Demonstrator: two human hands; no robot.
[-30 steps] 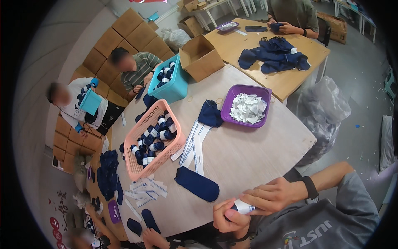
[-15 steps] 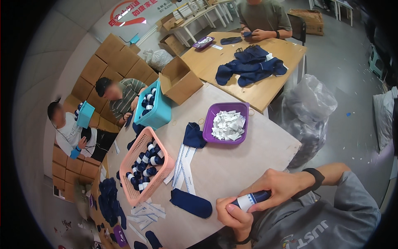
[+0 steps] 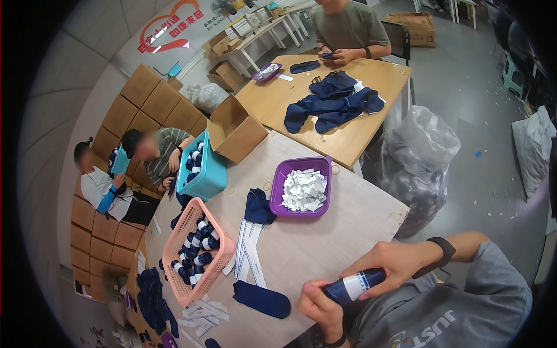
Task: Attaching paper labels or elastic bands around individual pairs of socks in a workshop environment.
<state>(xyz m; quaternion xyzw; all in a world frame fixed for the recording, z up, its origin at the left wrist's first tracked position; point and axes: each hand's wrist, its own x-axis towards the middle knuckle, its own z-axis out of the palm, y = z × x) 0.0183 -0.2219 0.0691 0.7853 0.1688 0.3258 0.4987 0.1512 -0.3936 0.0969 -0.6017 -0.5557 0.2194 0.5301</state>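
Close to my body, a rolled pair of navy socks [image 3: 332, 292] with a white and blue paper band [image 3: 356, 285] around it lies between my hands. My right hand [image 3: 390, 265] is closed over the roll from above, thumb near the band. At the roll's left end, the curled fingers of my left hand [image 3: 321, 307] grip it. A flat folded navy sock [image 3: 262, 299] lies on the table to the left. Beyond it are several loose paper bands [image 3: 250, 249] and another folded navy sock [image 3: 259, 206].
A pink basket [image 3: 227, 250] and a turquoise bin [image 3: 213, 177] contain banded sock rolls. The purple tray [image 3: 301, 216] holds small white labels. An open carton [image 3: 235, 130] stands farther off. Clear plastic bags [image 3: 420, 156] stand right of the table. Other people work at the far and left sides.
My left hand has slid toward the roll's left end, baring more of the band. The whole view has shifted slightly, and the people on the left have changed posture.
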